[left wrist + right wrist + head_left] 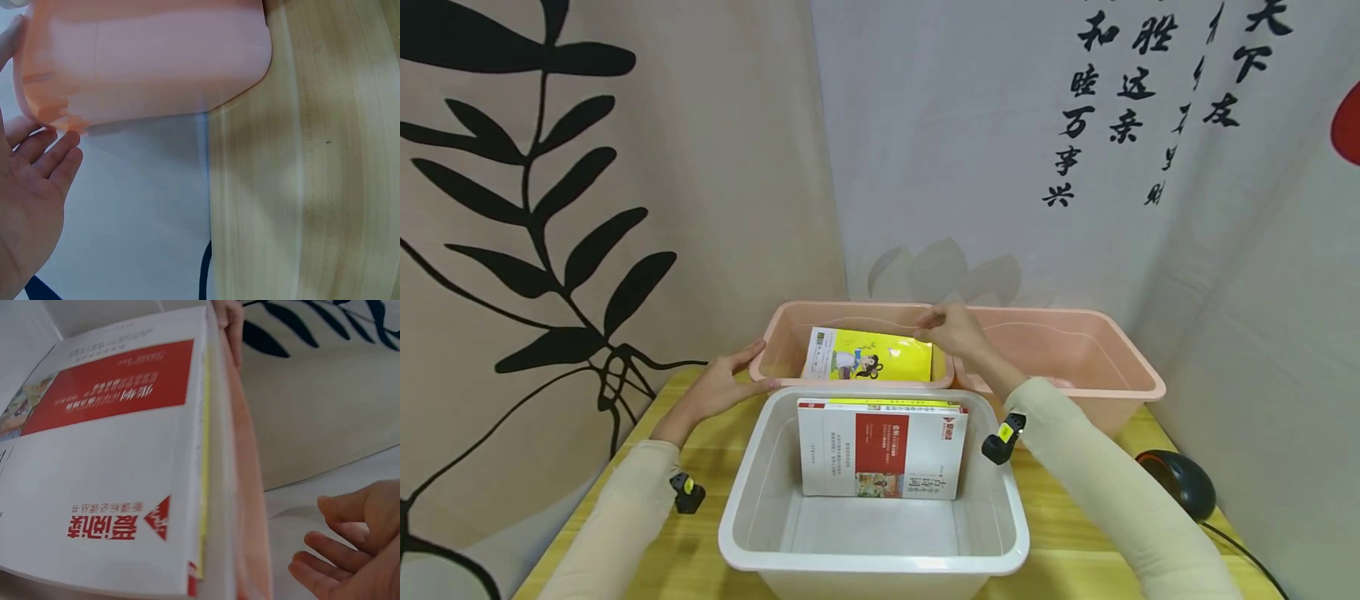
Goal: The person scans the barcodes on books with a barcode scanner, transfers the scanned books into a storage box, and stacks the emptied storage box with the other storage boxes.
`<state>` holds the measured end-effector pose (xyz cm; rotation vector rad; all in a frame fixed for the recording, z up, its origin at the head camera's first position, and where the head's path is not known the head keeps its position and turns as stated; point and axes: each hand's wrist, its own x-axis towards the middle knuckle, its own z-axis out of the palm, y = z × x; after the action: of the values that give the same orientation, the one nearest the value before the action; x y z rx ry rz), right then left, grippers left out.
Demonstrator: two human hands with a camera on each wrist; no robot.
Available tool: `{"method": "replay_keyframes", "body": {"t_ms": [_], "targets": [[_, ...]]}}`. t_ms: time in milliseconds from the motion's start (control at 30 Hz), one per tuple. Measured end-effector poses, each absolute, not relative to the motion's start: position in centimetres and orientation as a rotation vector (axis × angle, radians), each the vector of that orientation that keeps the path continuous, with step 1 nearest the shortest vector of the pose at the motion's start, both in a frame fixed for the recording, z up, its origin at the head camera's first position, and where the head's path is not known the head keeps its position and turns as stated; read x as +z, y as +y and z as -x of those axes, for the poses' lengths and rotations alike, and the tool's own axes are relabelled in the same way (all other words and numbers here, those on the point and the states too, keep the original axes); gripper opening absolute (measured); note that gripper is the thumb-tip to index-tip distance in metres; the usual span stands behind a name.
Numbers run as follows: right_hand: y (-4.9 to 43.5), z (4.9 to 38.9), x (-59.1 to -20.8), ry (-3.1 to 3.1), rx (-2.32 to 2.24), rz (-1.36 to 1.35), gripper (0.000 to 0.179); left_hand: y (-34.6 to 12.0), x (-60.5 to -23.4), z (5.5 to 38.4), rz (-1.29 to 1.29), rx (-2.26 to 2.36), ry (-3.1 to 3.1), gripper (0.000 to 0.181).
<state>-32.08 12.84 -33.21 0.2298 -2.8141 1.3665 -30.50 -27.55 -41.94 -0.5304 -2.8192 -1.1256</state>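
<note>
My left hand (721,387) holds the left corner of a pink plastic bin (852,384), thumb and fingers on either side of its rim in the left wrist view. Inside that bin lies a yellow-covered book (891,353) with a cartoon figure. Over the bin's right end is my right hand (953,332), near the book's far right corner; its fingers (337,550) are loosely bent with nothing between them in the right wrist view. Closer to me, a white bin (874,563) contains several books, the front one a white-and-red book (827,450) leaning on the far wall.
A second pink bin (1060,350) adjoins the first on the right. On the wooden table (1075,533), a black rounded device (1180,483) with a cable stands by the right edge. Behind the bins hangs a curtain (745,167) with leaf prints and written characters.
</note>
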Motion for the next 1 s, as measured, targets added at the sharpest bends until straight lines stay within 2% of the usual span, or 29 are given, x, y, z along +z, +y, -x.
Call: {"method": "replay_keyframes", "body": {"t_ms": [467,1000], "targets": [[16.3,26.6,-31.3,-2.744,1.474,-0.556,0.03,-27.5,-41.9,30.6,0.53,-1.14,-2.814,0.099],[17.9,22.6,-34.6,-2.731,1.484,-0.624,0.036,-27.5,-42.1,30.6,0.548,-1.146,-2.799,0.097]]}}
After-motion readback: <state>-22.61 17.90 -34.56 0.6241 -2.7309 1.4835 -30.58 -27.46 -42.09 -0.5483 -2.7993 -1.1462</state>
